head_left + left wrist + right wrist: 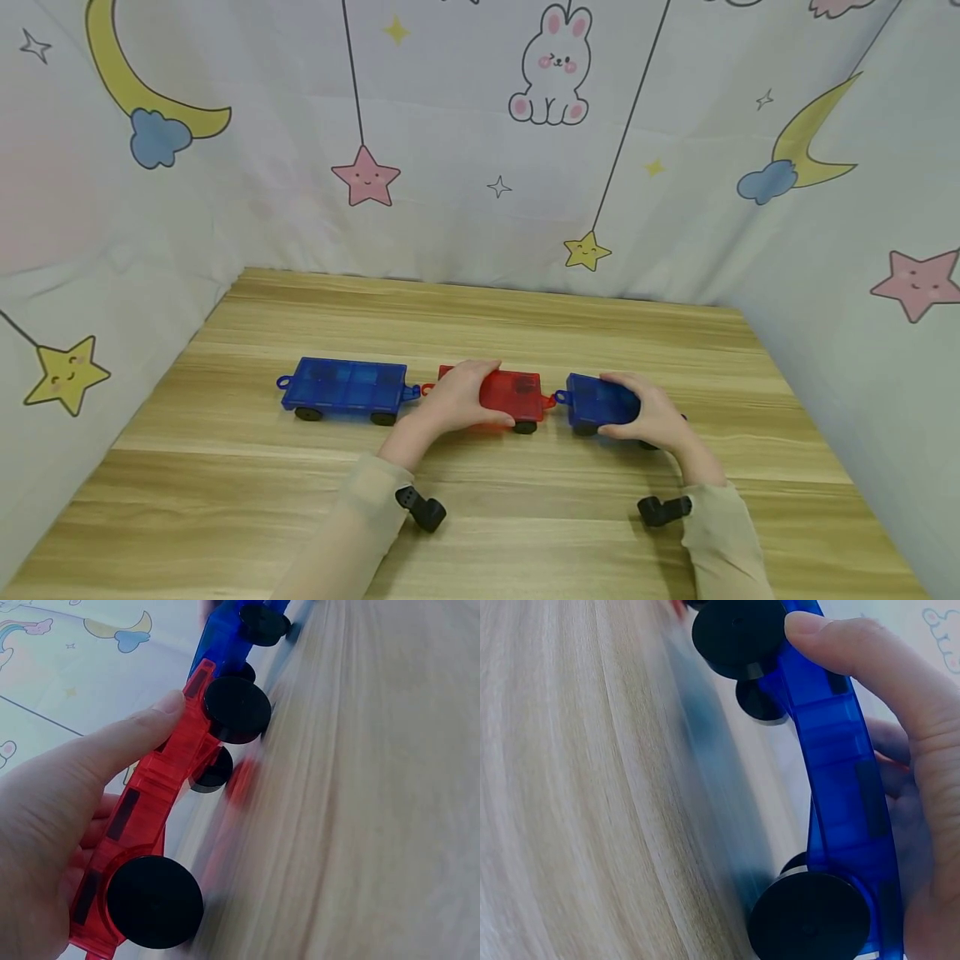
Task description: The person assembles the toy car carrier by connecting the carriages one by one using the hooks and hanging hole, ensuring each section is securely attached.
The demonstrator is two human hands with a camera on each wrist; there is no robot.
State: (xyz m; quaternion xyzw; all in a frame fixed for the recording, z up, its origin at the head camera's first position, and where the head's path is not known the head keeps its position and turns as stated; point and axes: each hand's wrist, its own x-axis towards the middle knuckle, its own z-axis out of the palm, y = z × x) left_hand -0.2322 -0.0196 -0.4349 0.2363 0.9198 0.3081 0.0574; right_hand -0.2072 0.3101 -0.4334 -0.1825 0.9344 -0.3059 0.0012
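My left hand [453,402] grips a see-through red toy train wagon [517,393] across its width, thumb on the near side. In the left wrist view its black wheels show below the red frame [154,780]. To the right, my right hand [654,417] holds a see-through blue toy wagon [588,402] the same way, thumb along its near side [840,772]. This wagon's blue ring [561,397] meets the red wagon's hook [550,402]; whether they are linked I cannot tell. A second, longer-looking blue wagon [348,385] stands left of the red one, its hook close to the red ring.
All wagons are lined up across a wood-grain tabletop [480,533]. A white curtain [450,233] printed with stars, moons and a rabbit encloses the back and sides. Black wrist cameras [423,510] are strapped over both beige sleeves [723,533].
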